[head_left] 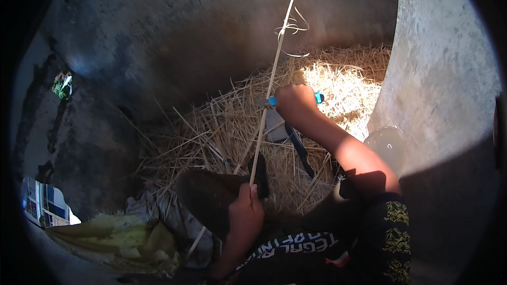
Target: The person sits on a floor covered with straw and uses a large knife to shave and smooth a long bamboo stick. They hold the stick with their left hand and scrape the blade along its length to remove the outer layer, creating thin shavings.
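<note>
A long, thin, pale wooden strip (274,68), likely bamboo or cane, runs from the top of the view down past my lap. My left hand (245,210) is closed around its lower part, thumb along it. My right hand (296,103) grips a blue-handled cutter knife (272,101), its blade lying against the strip at mid-length. The handle's other end sticks out on the right of the fist. Thin curled shavings (293,28) cling to the strip above the knife.
Straw-like shavings (222,126) cover the floor. A dark bar (300,150) lies on them beside a flat grey piece (275,126). A round greyish object (388,145) stands by the right wall (438,74). A yellow-green sack (116,237) lies at lower left. Concrete-like walls curve around me.
</note>
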`<state>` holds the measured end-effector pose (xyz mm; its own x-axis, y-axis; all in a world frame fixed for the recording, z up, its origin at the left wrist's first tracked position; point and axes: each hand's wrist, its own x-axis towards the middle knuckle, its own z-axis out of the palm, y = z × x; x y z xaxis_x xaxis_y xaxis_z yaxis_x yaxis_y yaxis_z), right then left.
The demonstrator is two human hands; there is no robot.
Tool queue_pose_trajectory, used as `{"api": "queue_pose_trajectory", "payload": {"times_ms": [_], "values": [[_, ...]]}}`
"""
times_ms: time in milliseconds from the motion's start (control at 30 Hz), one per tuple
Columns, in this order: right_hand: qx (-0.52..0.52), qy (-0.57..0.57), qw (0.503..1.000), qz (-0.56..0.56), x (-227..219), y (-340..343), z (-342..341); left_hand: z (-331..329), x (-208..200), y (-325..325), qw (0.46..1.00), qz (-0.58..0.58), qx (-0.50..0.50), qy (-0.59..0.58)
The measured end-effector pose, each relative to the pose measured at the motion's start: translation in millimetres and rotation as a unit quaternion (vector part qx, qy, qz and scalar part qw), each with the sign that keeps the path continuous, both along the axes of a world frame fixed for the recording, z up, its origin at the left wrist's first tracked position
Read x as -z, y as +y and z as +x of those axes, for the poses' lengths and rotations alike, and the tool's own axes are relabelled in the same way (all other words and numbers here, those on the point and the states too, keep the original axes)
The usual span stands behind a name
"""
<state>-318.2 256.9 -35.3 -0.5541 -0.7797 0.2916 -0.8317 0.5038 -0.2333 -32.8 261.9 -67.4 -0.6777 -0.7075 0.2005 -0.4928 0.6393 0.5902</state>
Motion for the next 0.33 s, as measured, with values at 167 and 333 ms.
{"api": "queue_pose_trajectory", "payload": {"times_ms": [167, 333], "values": [[0.132, -0.003, 0.991, -0.021, 9.4, -0.3, -52.0, 5.1, 11.8, 1.6, 0.998, -0.05, 0.024, -0.025], [0.207, -0.05, 0.977, -0.033, 4.1, 11.0, -88.0, 18.5, 18.9, 16.3, 0.998, -0.042, 0.023, -0.039]]}}
